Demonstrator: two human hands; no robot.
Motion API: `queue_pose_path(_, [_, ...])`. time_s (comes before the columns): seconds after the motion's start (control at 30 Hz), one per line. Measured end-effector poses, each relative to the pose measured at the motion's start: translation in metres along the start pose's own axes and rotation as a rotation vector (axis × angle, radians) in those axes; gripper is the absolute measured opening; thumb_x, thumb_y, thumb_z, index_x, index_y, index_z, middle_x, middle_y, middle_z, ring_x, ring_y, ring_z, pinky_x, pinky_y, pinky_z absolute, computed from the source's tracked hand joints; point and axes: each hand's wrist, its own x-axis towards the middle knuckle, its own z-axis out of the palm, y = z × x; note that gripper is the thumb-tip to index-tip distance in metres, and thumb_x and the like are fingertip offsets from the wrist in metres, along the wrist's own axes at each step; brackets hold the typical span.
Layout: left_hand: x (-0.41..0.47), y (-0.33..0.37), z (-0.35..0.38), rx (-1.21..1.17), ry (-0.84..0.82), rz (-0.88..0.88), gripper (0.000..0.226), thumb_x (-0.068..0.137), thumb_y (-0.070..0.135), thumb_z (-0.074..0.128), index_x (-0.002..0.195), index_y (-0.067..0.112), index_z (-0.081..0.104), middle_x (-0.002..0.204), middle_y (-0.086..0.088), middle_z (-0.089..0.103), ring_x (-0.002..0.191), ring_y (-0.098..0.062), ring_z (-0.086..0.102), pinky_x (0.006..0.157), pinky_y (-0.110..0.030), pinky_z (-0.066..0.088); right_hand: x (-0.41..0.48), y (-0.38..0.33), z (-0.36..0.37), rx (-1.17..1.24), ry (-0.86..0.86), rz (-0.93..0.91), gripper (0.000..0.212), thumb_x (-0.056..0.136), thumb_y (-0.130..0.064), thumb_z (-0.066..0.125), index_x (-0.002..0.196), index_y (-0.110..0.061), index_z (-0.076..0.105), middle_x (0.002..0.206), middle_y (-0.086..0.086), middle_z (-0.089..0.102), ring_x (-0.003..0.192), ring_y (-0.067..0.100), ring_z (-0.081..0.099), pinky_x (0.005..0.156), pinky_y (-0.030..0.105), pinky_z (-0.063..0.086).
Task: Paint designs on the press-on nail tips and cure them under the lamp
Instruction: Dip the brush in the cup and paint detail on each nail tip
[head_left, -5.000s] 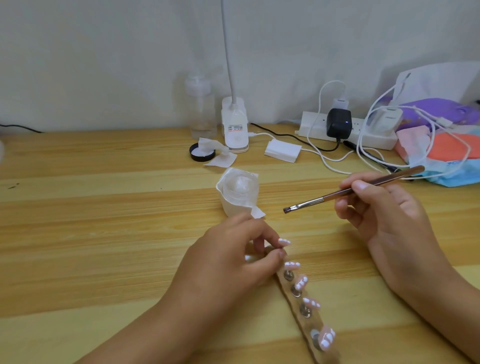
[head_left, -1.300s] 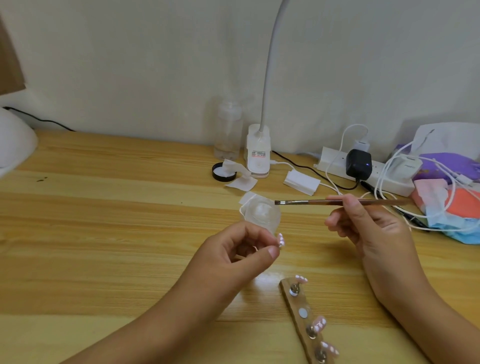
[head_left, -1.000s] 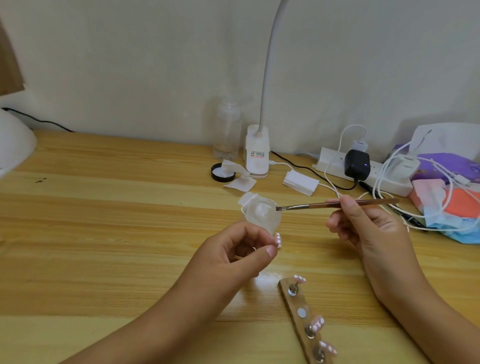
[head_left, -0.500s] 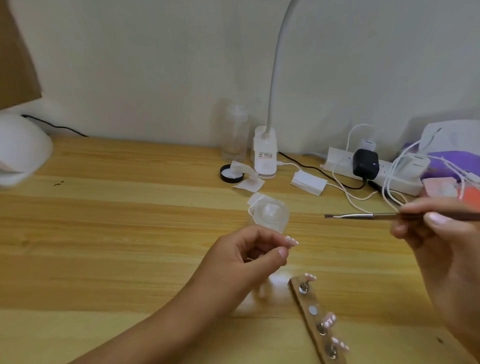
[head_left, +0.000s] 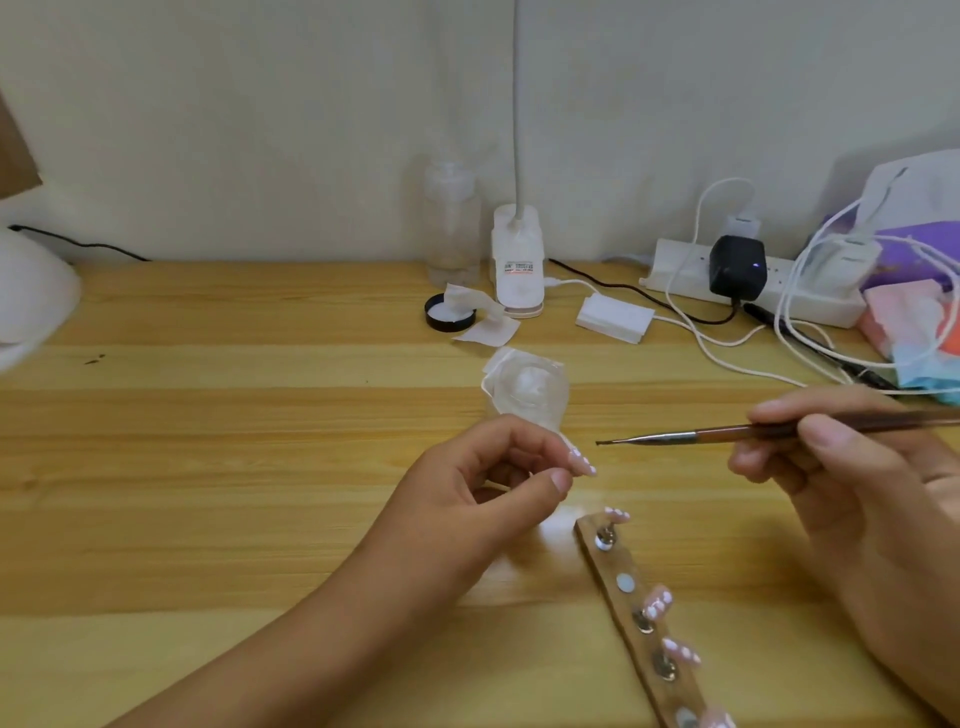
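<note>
A: Pale striped wood made up the table (head_left: 218, 467), and the left hand (head_left: 467, 499) hovered over its middle, pinching a small pink nail tip with white dots (head_left: 582, 461) between thumb and forefinger.

B: And the right hand (head_left: 841, 488)?

A: It was closed round a thin brown-handled brush with a metal ferrule (head_left: 727, 434), held level, the bristles pointing left and just short of the nail tip, not touching it.

B: Where were the other tips?

A: On a narrow wooden strip with round metal studs (head_left: 636, 618) lying on the near right of the table; several studs carried pink tips, one showed bare.

B: Anything farther off?

A: A crumpled clear plastic cup (head_left: 524, 389) stood just beyond the left hand. By the far wall sat a white clip-base gooseneck lamp (head_left: 518, 260) and, to its right, a white power strip (head_left: 753, 283).
</note>
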Motion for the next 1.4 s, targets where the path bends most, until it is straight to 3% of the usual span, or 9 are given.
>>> queue_pose_path(0.17, [-0.0006, 0.0015, 0.0006, 0.007, -0.007, 0.005, 0.013, 0.08, 0.023, 0.063, 0.08, 0.032, 0.072, 0.081, 0.021, 0.068, 0.076, -0.001, 0.055, 0.068, -0.01, 0.044, -0.0007, -0.0002, 0.0032, 0.007, -0.049, -0.014, 0.017, 0.085, -0.026, 0.06, 0.086, -0.02, 0.076, 0.078, 0.001, 0.07, 0.072, 0.015, 0.068, 0.071, 0.018, 0.053])
queue_pose_path(0.33, [-0.0003, -0.0005, -0.0001, 0.0, -0.01, -0.018, 0.008, 0.08, 0.023, 0.063, 0.081, 0.025, 0.071, 0.079, 0.02, 0.069, 0.069, 0.001, 0.054, 0.066, -0.01, 0.043, -0.0008, -0.0005, 0.0032, -0.053, -0.102, 0.008, 0.031, 0.08, -0.049, 0.071, 0.086, -0.019, 0.074, 0.077, 0.001, 0.066, 0.07, 0.015, 0.064, 0.074, 0.021, 0.053])
queue_pose_path(0.5, [0.0002, -0.0012, 0.0001, -0.008, 0.004, -0.039, 0.007, 0.078, 0.027, 0.065, 0.081, 0.024, 0.069, 0.087, 0.017, 0.073, 0.072, -0.005, 0.054, 0.066, -0.015, 0.046, -0.0038, 0.004, -0.0014, -0.084, -0.134, -0.029, 0.015, 0.084, -0.03, 0.062, 0.08, -0.021, 0.073, 0.071, 0.001, 0.064, 0.064, 0.015, 0.06, 0.069, 0.019, 0.051])
queue_pose_path(0.63, [-0.0003, -0.0006, 0.0006, -0.024, 0.018, -0.057, 0.004, 0.076, 0.027, 0.069, 0.079, 0.026, 0.072, 0.092, 0.014, 0.075, 0.073, -0.002, 0.057, 0.064, -0.013, 0.047, -0.0026, 0.0027, -0.0029, -0.009, -0.1, -0.075, 0.026, 0.082, -0.017, 0.05, 0.084, -0.022, 0.075, 0.079, 0.0, 0.066, 0.069, 0.014, 0.062, 0.071, 0.02, 0.052])
queue_pose_path(0.97, [-0.0005, -0.0019, 0.0002, -0.007, 0.042, -0.071, 0.006, 0.072, 0.031, 0.073, 0.078, 0.031, 0.073, 0.075, 0.015, 0.068, 0.07, -0.003, 0.056, 0.065, -0.014, 0.046, -0.0039, 0.0052, -0.003, -0.061, -0.133, -0.112, 0.028, 0.085, -0.015, 0.048, 0.094, -0.023, 0.073, 0.087, 0.001, 0.067, 0.079, 0.021, 0.062, 0.076, 0.024, 0.052])
queue_pose_path(1.07, [-0.0005, -0.0019, 0.0002, -0.012, 0.035, -0.067, 0.005, 0.073, 0.03, 0.072, 0.077, 0.031, 0.072, 0.077, 0.017, 0.069, 0.07, -0.001, 0.056, 0.065, -0.013, 0.046, -0.0046, 0.0043, -0.0026, -0.097, -0.127, -0.111, 0.024, 0.087, -0.018, 0.05, 0.094, -0.023, 0.073, 0.087, 0.0, 0.067, 0.079, 0.022, 0.062, 0.077, 0.024, 0.052])
queue_pose_path(1.2, [-0.0008, -0.0026, -0.0006, -0.017, 0.025, -0.058, 0.003, 0.075, 0.028, 0.071, 0.078, 0.029, 0.072, 0.081, 0.009, 0.071, 0.071, -0.003, 0.057, 0.066, -0.014, 0.045, -0.0071, 0.0015, 0.0005, -0.164, -0.098, -0.102, 0.016, 0.089, -0.035, 0.061, 0.092, -0.024, 0.073, 0.087, -0.002, 0.068, 0.08, 0.02, 0.064, 0.078, 0.023, 0.052])
queue_pose_path(1.27, [-0.0008, -0.0027, -0.0004, -0.007, 0.021, -0.053, 0.005, 0.076, 0.027, 0.071, 0.08, 0.026, 0.071, 0.089, 0.005, 0.074, 0.074, -0.004, 0.057, 0.067, -0.014, 0.046, -0.0076, 0.0006, 0.0009, -0.203, -0.083, -0.095, 0.017, 0.087, -0.027, 0.056, 0.09, -0.024, 0.073, 0.086, -0.002, 0.067, 0.078, 0.017, 0.065, 0.078, 0.02, 0.052])
queue_pose_path(1.4, [-0.0021, -0.0011, 0.0007, 0.013, -0.01, -0.032, 0.004, 0.079, 0.027, 0.067, 0.083, 0.027, 0.07, 0.091, 0.014, 0.074, 0.076, -0.003, 0.058, 0.068, -0.013, 0.048, -0.0049, 0.0003, 0.0006, -0.2, -0.062, -0.064, 0.02, 0.083, -0.025, 0.053, 0.087, -0.024, 0.073, 0.084, -0.003, 0.068, 0.076, 0.014, 0.065, 0.077, 0.018, 0.051])
